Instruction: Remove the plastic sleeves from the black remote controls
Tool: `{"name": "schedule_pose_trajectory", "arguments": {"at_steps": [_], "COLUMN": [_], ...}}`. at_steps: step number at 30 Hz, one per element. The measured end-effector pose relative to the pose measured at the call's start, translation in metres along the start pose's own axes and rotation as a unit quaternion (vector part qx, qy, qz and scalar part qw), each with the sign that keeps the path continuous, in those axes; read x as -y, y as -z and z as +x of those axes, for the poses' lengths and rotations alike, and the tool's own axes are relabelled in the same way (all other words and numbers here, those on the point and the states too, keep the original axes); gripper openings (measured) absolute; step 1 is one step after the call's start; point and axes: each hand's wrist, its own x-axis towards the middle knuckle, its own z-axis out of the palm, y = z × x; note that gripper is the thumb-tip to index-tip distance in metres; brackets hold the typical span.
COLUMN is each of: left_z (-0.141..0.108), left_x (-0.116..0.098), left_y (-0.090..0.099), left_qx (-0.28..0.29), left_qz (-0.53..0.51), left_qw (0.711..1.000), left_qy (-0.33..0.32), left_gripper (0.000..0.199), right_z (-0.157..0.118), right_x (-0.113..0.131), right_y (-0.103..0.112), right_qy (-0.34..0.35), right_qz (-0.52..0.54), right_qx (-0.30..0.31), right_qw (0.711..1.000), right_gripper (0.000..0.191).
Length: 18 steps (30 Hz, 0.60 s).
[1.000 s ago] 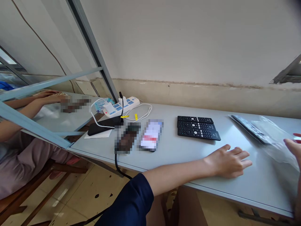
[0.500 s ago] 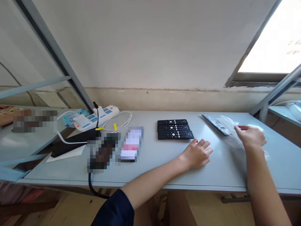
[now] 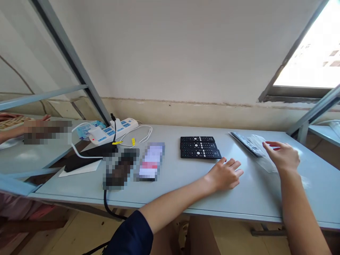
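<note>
left hand (image 3: 225, 174) loosely spread near slim, button-studded remotes (image 3: 198, 146); right hand (image 3: 285, 156) by filmy plastic (image 3: 267, 165), grip unclear.

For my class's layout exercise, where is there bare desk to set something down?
Between phone and remotes; between remotes and packet, behind the left hand; right of the right hand. Crowded: left end, around power strip and black object.

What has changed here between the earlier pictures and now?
The view has swung right overall, showing more of the window. The right hand has come in leftward over the clear plastic bag, closer to the long dark item; whether it grips the bag is unclear. The left hand stays near the three remotes, which lie as before.
</note>
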Motion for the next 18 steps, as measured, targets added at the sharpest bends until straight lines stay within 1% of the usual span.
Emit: {"name": "schedule_pose_trajectory", "arguments": {"at_steps": [2,3,5,7,10,12,15,18], "left_z": [0.0,0.0,0.0,-0.002,-0.004,-0.005,-0.006,-0.007], "left_x": [0.004,0.007,0.012,0.019,0.028,0.034,0.042,0.049], "left_y": [0.004,0.007,0.011,0.016,0.021,0.023,0.025,0.027], "left_qx": [-0.007,-0.01,-0.014,-0.013,-0.017,-0.027,-0.044,-0.055], "left_qz": [0.012,0.02,0.035,0.043,0.037,0.028,0.013,-0.003], "left_qw": [1.0,1.0,0.999,0.998,0.996,0.993,0.989,0.983], "left_qy": [0.006,0.012,0.028,0.047,0.084,0.108,0.143,0.173], "left_gripper": [0.023,0.024,0.025,0.025,0.025,0.024,0.024,0.023], "right_z": [-0.007,-0.01,-0.016,-0.018,-0.016,-0.014,-0.011,-0.006], "right_x": [0.018,0.025,0.037,0.043,0.046,0.047,0.05,0.053], "right_y": [0.005,0.006,0.005,0.001,-0.004,-0.005,-0.01,-0.023], "right_qy": [0.001,0.014,0.055,0.072,0.065,0.076,0.117,0.164], "right_qz": [0.015,0.016,0.007,-0.001,-0.002,-0.001,-0.004,-0.002], "right_qx": [0.057,0.083,0.107,0.109,0.123,0.136,0.133,0.126], "right_qw": [0.998,0.996,0.993,0.991,0.99,0.988,0.984,0.978], "right_gripper": [0.029,0.025,0.02,0.017,0.017,0.017,0.018,0.026]}}
